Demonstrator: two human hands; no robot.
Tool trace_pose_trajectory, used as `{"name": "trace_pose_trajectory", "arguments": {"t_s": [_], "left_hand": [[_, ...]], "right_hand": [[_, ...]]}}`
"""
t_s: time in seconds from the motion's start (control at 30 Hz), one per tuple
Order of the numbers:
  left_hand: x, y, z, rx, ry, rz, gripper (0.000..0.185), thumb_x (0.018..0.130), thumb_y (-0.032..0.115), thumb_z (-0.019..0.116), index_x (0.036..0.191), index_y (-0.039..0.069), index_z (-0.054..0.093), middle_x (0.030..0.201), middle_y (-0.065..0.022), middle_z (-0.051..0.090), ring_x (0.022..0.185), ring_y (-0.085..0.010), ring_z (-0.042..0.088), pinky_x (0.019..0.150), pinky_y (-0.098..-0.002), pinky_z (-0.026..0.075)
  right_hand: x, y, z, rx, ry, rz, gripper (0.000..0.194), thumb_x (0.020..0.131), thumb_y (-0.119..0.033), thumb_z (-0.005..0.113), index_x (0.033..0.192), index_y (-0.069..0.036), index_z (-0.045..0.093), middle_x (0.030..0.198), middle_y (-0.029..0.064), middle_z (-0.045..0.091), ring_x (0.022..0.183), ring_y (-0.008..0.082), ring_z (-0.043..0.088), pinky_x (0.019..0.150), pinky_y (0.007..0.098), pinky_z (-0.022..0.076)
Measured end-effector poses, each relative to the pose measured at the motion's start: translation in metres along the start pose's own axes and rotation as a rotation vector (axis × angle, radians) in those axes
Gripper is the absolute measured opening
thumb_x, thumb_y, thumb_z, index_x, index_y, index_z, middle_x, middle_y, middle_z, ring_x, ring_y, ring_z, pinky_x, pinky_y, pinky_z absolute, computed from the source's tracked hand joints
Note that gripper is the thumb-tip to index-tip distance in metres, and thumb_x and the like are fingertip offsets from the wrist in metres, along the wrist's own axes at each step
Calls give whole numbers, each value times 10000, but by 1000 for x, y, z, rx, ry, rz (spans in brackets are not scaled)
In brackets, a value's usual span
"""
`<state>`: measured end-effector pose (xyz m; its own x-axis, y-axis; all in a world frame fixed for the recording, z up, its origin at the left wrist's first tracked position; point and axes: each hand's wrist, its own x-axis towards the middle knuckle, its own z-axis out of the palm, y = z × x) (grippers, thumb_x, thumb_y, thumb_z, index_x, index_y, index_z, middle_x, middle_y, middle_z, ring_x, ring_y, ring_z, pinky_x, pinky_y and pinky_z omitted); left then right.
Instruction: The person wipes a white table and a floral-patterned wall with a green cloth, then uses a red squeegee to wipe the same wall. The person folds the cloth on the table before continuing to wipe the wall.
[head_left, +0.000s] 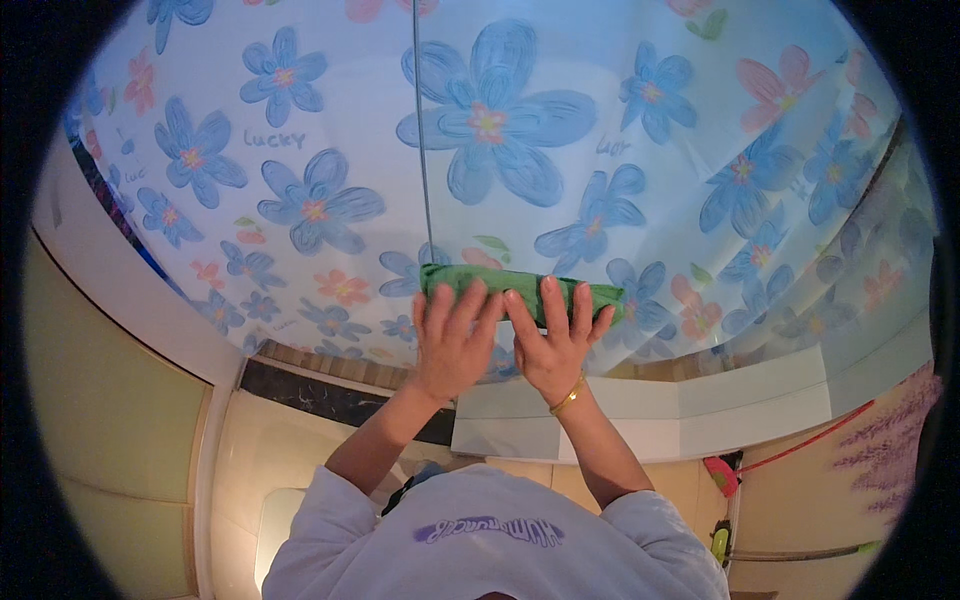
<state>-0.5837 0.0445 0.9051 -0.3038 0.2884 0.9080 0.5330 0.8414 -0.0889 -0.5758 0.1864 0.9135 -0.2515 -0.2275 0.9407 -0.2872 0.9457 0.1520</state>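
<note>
A green folded cloth (521, 282) lies lengthwise under my fingers, against a pale sheet (360, 97) printed with blue and pink flowers. My left hand (454, 349) is on its left part, slightly blurred, fingers pointing away from me. On the right part rests my right hand (551, 356), fingers bent over the cloth and apart, with a gold-coloured bracelet (568, 395) at the wrist. Both hands hold the cloth, and my thumbs nearly meet at its middle. A thin dark line (424, 150) runs down the sheet to the cloth's left end.
Below the sheet runs a white ledge (630, 409), with a black marbled strip (322, 390) to its left. A pale green panel (112, 390) stands at the left. Lower right are a pink tool head (721, 477), a red pole (806, 435) and a green-ended object (720, 544).
</note>
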Motion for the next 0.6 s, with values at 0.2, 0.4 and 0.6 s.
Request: {"name": "trace_pose_trajectory", "arguments": {"t_s": [0.2, 0.4, 0.6], "left_hand": [[13, -13, 6, -129, 66, -92, 377, 859, 237, 449, 1206, 90, 454, 1327, -177, 309, 1242, -413, 203, 980, -594, 129], [11, -13, 14, -141, 115, -80, 391, 867, 260, 436, 1220, 91, 437, 1342, -177, 282, 1248, -419, 187, 979, -598, 127], [11, -13, 12, -152, 83, -99, 377, 862, 260, 450, 1210, 115, 452, 1347, -174, 269, 1258, -412, 162, 981, -609, 72]], "right_hand": [[0, 22, -27, -109, 62, 95, 356, 748, -119, 542, 1051, -297, 602, 1254, 12, 453, 1261, 290, 261, 1038, 492, -1], [-13, 3, -44, 102, 94, -121, 269, 744, -83, 547, 983, -190, 612, 1203, 127, 459, 1214, 335, 306, 999, 507, 171], [-13, 4, -11, -92, -94, 38, 351, 737, -149, 601, 1076, -236, 571, 1295, 136, 393, 1262, 382, 223, 1002, 551, 119]]}}
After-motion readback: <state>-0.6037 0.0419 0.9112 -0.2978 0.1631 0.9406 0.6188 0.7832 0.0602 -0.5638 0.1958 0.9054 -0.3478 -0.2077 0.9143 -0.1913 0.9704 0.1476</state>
